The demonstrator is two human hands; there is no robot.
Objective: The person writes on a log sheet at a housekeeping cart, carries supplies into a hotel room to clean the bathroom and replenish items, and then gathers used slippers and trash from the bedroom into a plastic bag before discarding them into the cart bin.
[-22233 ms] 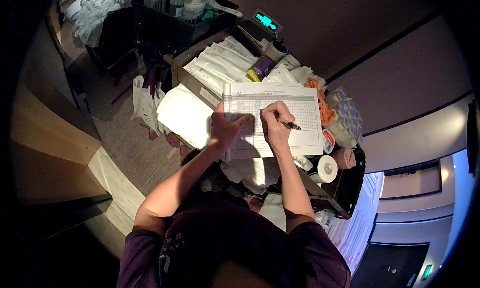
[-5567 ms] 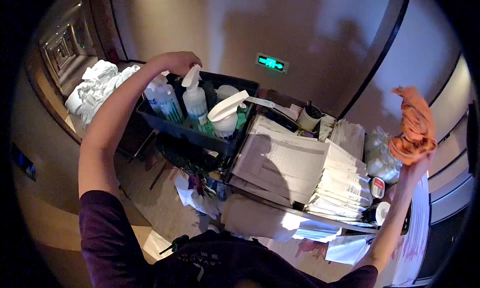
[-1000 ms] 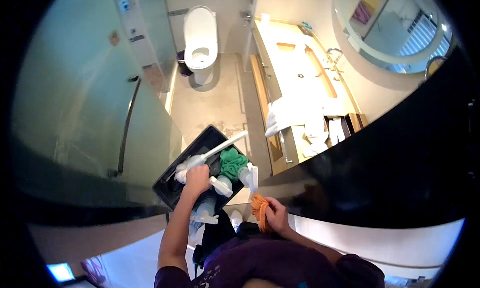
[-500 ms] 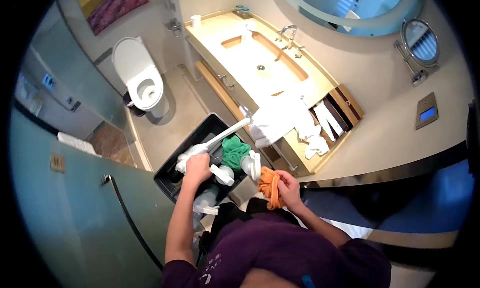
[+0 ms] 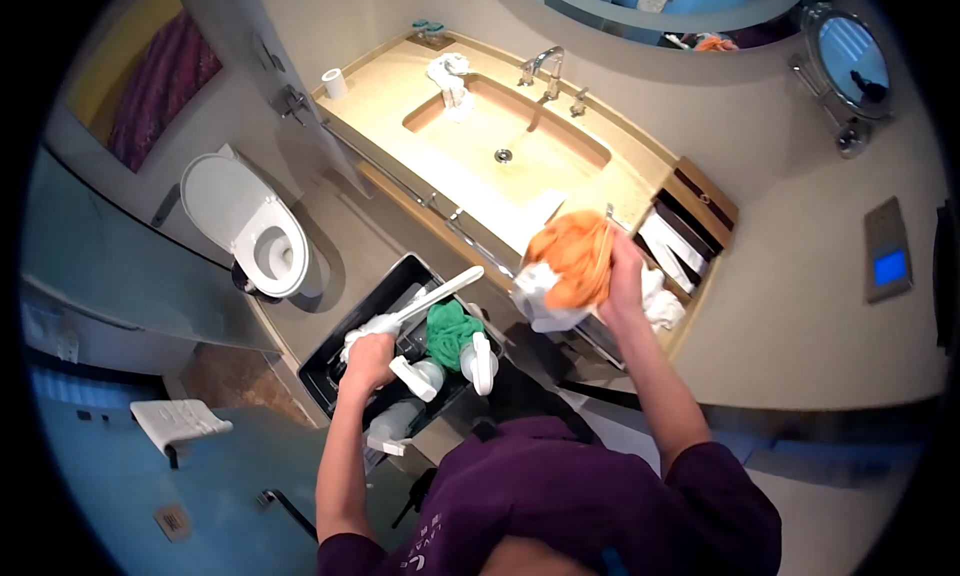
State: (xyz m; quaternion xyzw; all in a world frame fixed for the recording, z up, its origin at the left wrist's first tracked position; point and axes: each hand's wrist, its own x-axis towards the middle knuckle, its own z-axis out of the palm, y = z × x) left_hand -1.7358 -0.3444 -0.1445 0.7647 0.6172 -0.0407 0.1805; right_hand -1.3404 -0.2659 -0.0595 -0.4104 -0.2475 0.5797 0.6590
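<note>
My left hand (image 5: 370,364) is closed at the black cleaning caddy (image 5: 318,361); its fingers and the exact grip are partly hidden. In the caddy are a white-handled brush (image 5: 440,294), a bunched green cloth (image 5: 453,328), and several spray bottles with white triggers, one trigger (image 5: 415,379) beside my hand. My right hand (image 5: 625,278) is shut on a crumpled orange cloth (image 5: 572,256), slightly blurred, at the counter's front edge. White fabric (image 5: 545,296) shows just below the orange cloth; whether my hand holds it too is unclear.
The vanity counter (image 5: 385,111) has a sunken basin, faucet (image 5: 545,71), white cloth (image 5: 452,81), paper roll (image 5: 334,83) and wooden organizer (image 5: 703,201). An open-lidded toilet (image 5: 272,251) stands left. Glass panels (image 5: 250,486) are at lower left; a round mirror (image 5: 848,61) juts from the wall.
My right hand has raised the orange cloth up and forward to the counter's edge, where white fabric now shows beneath it. My left hand and the caddy have shifted slightly left and down in view.
</note>
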